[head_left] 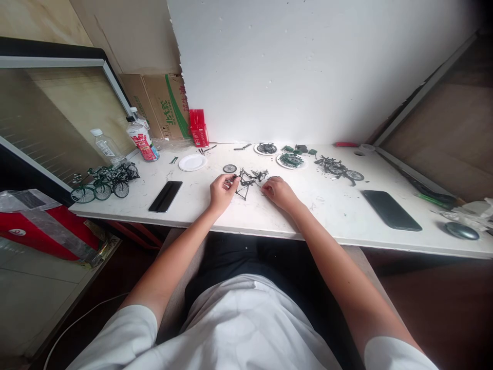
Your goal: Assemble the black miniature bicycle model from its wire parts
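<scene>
Over the middle of the white table point(331, 216), my left hand point(223, 194) is closed, thumb and fingers pinching a small dark model bicycle frame point(245, 184). Just right of the frame, my right hand point(279, 191) has its fingertips pressed together; whatever they hold is too small to make out. Beyond the frame lie small dark bicycle parts point(260, 174). A loose model wheel point(230, 168) rests flat behind my left hand.
Assembled model bicycles point(102, 185) stand at the left near a phone point(165, 196) and bottles point(142, 141). Behind are a white plate point(192, 163), a plate of wheels point(265, 148) and a plate of green parts point(291, 161). Dark parts point(339, 169) and a dark slab point(391, 209) lie right.
</scene>
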Demonstrator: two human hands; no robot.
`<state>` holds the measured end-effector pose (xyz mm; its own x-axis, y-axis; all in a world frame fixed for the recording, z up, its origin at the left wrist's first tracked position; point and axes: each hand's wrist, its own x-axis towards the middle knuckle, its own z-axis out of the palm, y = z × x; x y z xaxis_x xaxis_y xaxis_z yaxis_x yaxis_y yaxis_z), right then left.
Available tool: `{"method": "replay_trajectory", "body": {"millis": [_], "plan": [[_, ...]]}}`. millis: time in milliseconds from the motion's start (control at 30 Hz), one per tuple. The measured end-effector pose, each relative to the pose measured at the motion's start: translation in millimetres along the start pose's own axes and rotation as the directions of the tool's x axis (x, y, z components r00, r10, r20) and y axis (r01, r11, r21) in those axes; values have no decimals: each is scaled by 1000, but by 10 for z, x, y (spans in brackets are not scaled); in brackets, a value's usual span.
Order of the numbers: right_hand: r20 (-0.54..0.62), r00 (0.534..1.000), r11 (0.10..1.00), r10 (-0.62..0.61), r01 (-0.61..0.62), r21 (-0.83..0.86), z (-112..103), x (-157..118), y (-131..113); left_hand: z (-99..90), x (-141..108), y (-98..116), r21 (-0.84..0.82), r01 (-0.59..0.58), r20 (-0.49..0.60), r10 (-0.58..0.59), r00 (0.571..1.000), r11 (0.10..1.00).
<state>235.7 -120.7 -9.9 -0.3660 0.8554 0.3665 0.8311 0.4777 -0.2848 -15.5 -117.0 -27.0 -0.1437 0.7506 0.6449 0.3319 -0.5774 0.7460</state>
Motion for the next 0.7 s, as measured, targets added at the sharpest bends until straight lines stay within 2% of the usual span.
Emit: {"method": "replay_trajectory", "body": {"millis": [333,467,700], "plan": [[1,997,967,80,-78,-242,32,-5,-50,7,-11,-18,-15,-13,27,13,1000,1000],[4,994,959,107,-102,-264,19,-6,-56,7,-15,-20,-9,-8,37,9,999,1000],[50,996,979,69,-58,-197,-28,-3,-37,2,-8,10,5,-9,40,9,999,1000]]}}
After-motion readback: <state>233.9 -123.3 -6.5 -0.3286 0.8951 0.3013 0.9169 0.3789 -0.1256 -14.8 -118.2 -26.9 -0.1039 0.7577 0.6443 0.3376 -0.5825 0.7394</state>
